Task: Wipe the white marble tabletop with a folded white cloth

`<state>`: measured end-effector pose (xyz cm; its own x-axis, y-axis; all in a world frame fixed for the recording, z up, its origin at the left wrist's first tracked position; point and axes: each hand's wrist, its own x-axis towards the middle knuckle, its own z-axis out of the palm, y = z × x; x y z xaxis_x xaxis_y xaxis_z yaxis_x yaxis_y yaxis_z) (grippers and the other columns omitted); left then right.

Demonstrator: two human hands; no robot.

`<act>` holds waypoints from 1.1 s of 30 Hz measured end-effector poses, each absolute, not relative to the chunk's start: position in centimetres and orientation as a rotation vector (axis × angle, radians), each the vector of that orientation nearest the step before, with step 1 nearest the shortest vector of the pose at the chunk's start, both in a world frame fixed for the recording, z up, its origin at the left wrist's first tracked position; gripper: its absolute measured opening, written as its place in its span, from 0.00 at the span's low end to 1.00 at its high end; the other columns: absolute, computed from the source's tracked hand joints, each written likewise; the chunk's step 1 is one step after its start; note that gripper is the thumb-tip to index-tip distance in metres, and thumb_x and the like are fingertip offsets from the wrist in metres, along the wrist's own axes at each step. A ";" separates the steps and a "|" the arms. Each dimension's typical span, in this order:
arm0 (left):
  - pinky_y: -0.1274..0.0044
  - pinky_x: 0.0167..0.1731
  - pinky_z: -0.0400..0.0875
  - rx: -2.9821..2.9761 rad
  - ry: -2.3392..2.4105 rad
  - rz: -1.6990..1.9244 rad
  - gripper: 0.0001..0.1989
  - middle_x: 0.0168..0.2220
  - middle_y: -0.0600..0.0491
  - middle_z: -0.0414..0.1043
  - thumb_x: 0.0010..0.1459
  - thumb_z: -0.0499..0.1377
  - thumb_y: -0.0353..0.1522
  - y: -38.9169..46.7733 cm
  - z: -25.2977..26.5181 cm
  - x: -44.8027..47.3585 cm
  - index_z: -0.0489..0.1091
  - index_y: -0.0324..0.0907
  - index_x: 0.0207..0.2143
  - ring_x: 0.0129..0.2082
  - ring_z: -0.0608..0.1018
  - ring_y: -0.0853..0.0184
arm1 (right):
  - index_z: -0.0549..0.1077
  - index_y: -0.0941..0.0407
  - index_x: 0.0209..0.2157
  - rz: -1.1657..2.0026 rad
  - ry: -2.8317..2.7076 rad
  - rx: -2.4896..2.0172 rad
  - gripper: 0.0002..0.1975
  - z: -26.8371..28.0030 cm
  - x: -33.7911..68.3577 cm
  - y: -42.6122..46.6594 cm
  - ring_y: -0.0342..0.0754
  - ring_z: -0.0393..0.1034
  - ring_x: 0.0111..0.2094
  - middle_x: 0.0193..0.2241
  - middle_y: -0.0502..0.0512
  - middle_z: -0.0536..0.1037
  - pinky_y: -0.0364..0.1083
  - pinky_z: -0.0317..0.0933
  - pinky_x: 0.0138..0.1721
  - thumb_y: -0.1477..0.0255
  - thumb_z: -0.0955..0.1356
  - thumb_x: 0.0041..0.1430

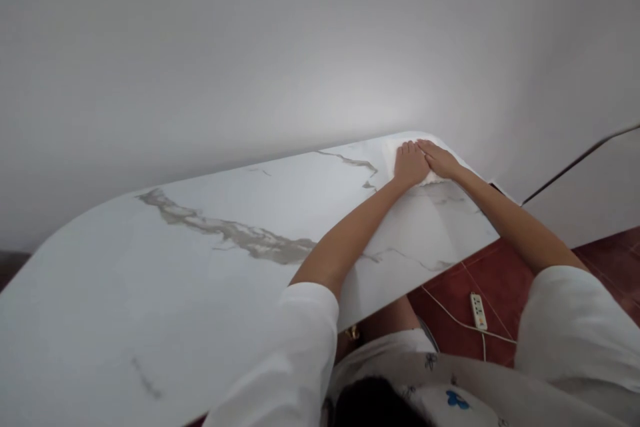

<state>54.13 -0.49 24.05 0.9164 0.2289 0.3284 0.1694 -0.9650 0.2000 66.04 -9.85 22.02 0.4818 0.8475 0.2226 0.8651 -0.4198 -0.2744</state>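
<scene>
Both hands lie on a white cloth (pixel 391 149) near the far right corner of a white marble-patterned tabletop (pixel 240 207). My left hand (pixel 412 164) presses down on the cloth with its fingers pointing forward. From the right, my right hand (pixel 441 160) reaches in flat, its fingertips touching or overlapping the left fingers. The cloth shows around both hands, with a textured edge on the near side. How far it extends beneath the palms is hidden.
A pale wall (pixel 250 47) runs along the tabletop's back edge. On the red tiled floor (pixel 500 280) lies a white power strip (pixel 479 311) with its cord. A dark cable (pixel 575 163) runs along the wall at right. My clothed lap is close to the table's near edge.
</scene>
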 end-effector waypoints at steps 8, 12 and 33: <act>0.66 0.60 0.51 2.933 0.199 0.488 0.26 0.61 0.35 0.59 0.64 0.41 0.30 -5.4 24.1 47.3 0.57 0.24 0.60 0.61 0.61 0.52 | 0.56 0.57 0.64 -0.095 -1.352 -2.431 0.29 22.2 58.1 -15.7 0.54 0.47 0.66 0.66 0.53 0.56 0.59 0.44 0.66 0.68 0.53 0.63; 0.64 0.62 0.49 2.930 0.189 0.445 0.27 0.63 0.34 0.56 0.64 0.42 0.30 -8.3 24.0 43.9 0.54 0.23 0.62 0.63 0.58 0.51 | 0.56 0.58 0.64 -0.102 -1.361 -2.446 0.29 22.2 54.3 -18.9 0.53 0.46 0.67 0.66 0.53 0.56 0.57 0.43 0.67 0.68 0.53 0.63; 0.66 0.51 0.61 2.899 -0.071 0.592 0.22 0.52 0.34 0.68 0.63 0.47 0.31 -9.5 23.7 55.1 0.64 0.25 0.55 0.52 0.68 0.54 | 0.62 0.60 0.61 -0.302 -1.176 -2.635 0.28 21.9 64.0 -21.5 0.51 0.55 0.63 0.62 0.58 0.63 0.55 0.54 0.63 0.72 0.53 0.60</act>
<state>55.12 -9.51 23.74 0.9196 -0.0102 0.3928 -0.0824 -0.9824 0.1675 63.96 -21.51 21.88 0.6549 0.7008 0.2827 0.7504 -0.6474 -0.1332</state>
